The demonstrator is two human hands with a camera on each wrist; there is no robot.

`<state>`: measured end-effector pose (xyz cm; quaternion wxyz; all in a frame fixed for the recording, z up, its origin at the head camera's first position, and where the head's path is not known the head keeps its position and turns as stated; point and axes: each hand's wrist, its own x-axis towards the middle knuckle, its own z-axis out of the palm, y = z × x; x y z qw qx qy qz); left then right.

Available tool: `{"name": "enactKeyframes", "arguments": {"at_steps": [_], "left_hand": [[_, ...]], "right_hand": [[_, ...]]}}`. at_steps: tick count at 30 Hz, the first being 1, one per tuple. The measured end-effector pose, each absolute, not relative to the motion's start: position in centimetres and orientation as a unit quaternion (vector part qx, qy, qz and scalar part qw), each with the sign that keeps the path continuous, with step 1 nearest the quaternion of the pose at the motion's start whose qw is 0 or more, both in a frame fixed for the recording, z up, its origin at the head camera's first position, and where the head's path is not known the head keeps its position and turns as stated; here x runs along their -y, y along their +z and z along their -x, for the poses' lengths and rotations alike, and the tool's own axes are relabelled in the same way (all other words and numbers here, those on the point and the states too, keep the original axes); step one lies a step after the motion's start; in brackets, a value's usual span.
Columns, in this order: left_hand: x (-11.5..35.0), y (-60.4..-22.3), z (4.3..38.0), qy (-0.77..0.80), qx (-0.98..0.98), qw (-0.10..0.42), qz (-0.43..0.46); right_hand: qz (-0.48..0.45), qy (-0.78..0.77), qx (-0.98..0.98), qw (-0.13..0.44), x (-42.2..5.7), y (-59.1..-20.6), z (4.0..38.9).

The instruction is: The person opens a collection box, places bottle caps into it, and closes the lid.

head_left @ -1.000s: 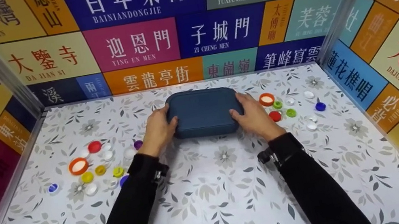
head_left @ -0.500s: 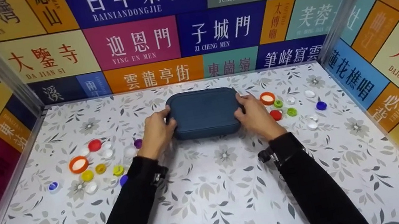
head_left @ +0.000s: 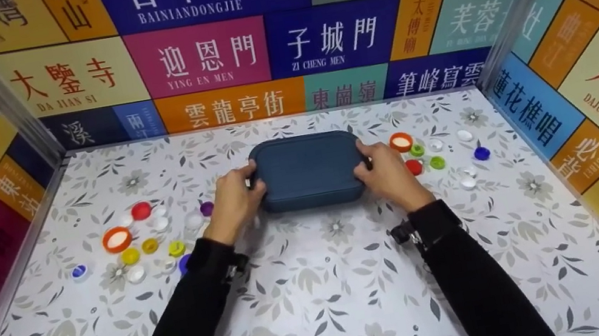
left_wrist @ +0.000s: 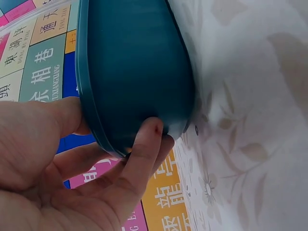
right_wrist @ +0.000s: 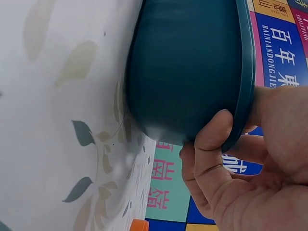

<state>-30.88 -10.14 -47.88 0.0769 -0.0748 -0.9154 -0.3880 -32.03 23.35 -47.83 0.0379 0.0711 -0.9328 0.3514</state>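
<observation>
A dark blue lunch box point(head_left: 309, 169) with rounded corners and its lid on stands toward the back of the table. My left hand point(head_left: 233, 201) grips its left end, and my right hand point(head_left: 393, 173) grips the right end. In the left wrist view, the left thumb and fingers point(left_wrist: 147, 139) pinch the rim of the box point(left_wrist: 137, 67) and press its side. The right wrist view has the right fingers point(right_wrist: 211, 139) curled at the rim and against the wall of the box point(right_wrist: 185, 62). Whether its base touches the table cannot be told.
Several bottle caps lie left of the box, among them an orange cap point(head_left: 117, 239) and a red cap point(head_left: 140, 210). More lie on the right, including another orange cap point(head_left: 401, 142) and a blue cap point(head_left: 481, 153). Printed walls point(head_left: 200, 56) enclose the flowered table point(head_left: 325, 311).
Both thumbs have slid off the lid's top toward its end edges. The box has shifted slightly toward me, still held at both ends. The head view has tilted down a little.
</observation>
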Motion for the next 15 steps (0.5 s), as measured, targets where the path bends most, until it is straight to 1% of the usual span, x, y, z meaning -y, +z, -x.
{"name": "enactKeyframes", "arguments": {"at_steps": [9, 15], "left_hand": [[10.1, -47.9, 30.0, -0.383, 0.919, 0.063, 0.067], [10.0, -47.9, 29.0, -0.387, 0.918, 0.057, 0.066]], "right_hand": [[-0.072, 0.343, 0.935, 0.052, -23.3, -48.0, 31.0], [-0.074, 0.336, 0.938, 0.048, -23.6, -47.7, 30.0]]}}
